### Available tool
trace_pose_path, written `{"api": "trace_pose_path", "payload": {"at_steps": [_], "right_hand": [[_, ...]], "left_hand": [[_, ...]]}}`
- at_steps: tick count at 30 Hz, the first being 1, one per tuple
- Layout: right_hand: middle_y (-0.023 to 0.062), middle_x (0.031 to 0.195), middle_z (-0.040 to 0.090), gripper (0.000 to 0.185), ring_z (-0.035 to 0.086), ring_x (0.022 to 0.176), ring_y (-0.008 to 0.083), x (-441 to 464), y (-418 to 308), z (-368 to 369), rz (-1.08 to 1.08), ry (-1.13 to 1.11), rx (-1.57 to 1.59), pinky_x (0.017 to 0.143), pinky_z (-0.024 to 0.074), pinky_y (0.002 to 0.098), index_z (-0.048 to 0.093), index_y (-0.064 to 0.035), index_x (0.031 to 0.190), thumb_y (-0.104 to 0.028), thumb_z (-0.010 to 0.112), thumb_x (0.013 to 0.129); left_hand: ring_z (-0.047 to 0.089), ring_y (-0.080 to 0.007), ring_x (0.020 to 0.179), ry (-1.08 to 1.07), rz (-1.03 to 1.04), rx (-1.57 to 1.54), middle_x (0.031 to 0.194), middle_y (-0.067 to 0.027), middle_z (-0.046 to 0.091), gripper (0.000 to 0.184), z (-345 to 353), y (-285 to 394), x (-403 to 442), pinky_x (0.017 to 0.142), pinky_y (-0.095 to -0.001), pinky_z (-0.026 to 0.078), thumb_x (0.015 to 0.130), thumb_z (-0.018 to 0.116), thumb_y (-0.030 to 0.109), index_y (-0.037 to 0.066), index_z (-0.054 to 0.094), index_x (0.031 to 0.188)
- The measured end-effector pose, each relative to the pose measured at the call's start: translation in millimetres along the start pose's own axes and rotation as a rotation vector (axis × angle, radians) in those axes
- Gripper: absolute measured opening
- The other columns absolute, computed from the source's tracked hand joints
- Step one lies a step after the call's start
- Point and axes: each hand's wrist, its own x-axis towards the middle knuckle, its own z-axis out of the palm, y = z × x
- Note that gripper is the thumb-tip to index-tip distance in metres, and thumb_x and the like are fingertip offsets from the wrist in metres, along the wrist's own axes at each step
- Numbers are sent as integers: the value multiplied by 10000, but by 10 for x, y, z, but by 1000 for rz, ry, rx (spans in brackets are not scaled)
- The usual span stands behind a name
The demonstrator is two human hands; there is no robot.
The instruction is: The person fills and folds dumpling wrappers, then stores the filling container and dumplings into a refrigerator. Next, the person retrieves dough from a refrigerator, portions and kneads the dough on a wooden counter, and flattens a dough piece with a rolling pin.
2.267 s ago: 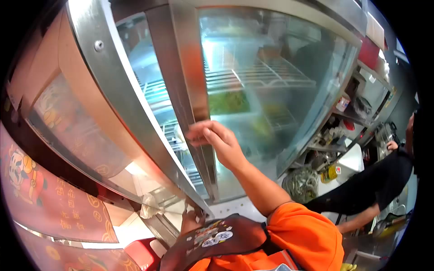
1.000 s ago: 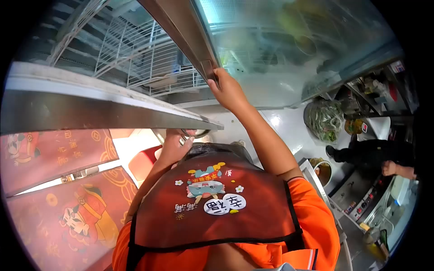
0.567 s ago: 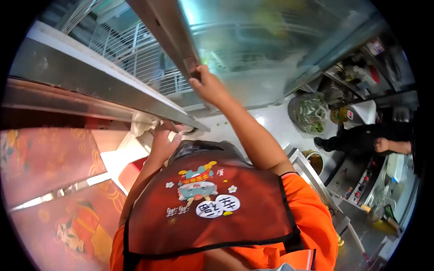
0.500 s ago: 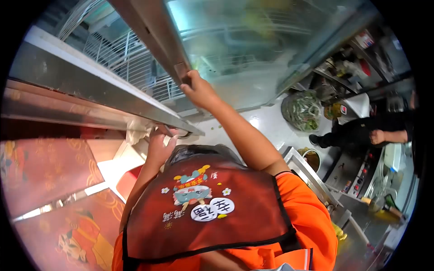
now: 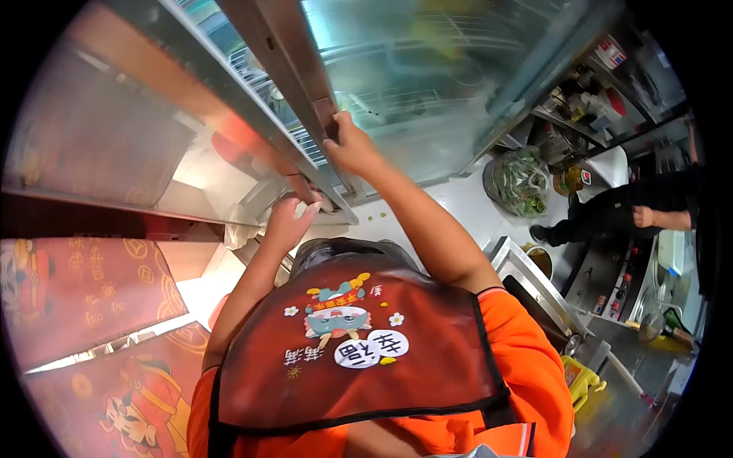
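Observation:
My right hand (image 5: 353,148) is closed around the recessed handle (image 5: 324,111) of a glass door (image 5: 416,91) with a metal frame. Lower down on the left, my left hand (image 5: 289,221) has its fingers hooked at the handle (image 5: 300,185) of a second glass door (image 5: 122,114); its fingertips are partly hidden and its thumb stands apart. A narrow gap separates the two door frames. Through it show white wire shelves (image 5: 305,143) inside the cabinet.
A plastic bag of green vegetables (image 5: 517,183) stands on the floor, near a yellow-labelled container (image 5: 571,181). A person in dark clothes (image 5: 611,210) stands at the right by a stove counter. A metal cart (image 5: 534,286) is by my right elbow. Red printed panels (image 5: 92,290) fill the lower left.
The left door has swung toward the right door, and the opening between them has narrowed. Both hands have stayed at the handles, shifting slightly right in view.

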Motion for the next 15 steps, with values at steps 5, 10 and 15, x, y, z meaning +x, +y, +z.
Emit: {"api": "trace_pose_path", "payload": {"at_steps": [5, 10, 15], "right_hand": [[264, 1219, 602, 505, 607, 1135, 388, -100, 217, 31, -109, 61, -152, 951, 478, 424, 461, 8, 1327, -165, 655, 894], [167, 1172, 645, 390, 631, 1096, 293, -353, -194, -281, 82, -154, -267, 961, 482, 404, 537, 18, 1277, -186, 601, 951], [89, 1065, 673, 292, 645, 944, 199, -190, -207, 84, 323, -308, 636, 837, 517, 357, 620, -11, 1184, -186, 606, 951]], "left_hand": [[654, -334, 1018, 24, -26, -97, 1039, -148, 710, 302, 58, -97, 48, 941, -413, 473, 875, 681, 308, 52, 718, 1029], [571, -309, 1130, 148, 4, 11, 1039, -94, 700, 234, 214, -126, -1, 1058, -699, 243, 842, 685, 310, 93, 710, 924], [585, -331, 1036, 209, 21, 6, 915, -118, 657, 212, 228, -56, -105, 1072, -679, 248, 789, 696, 258, 58, 652, 843]]}}
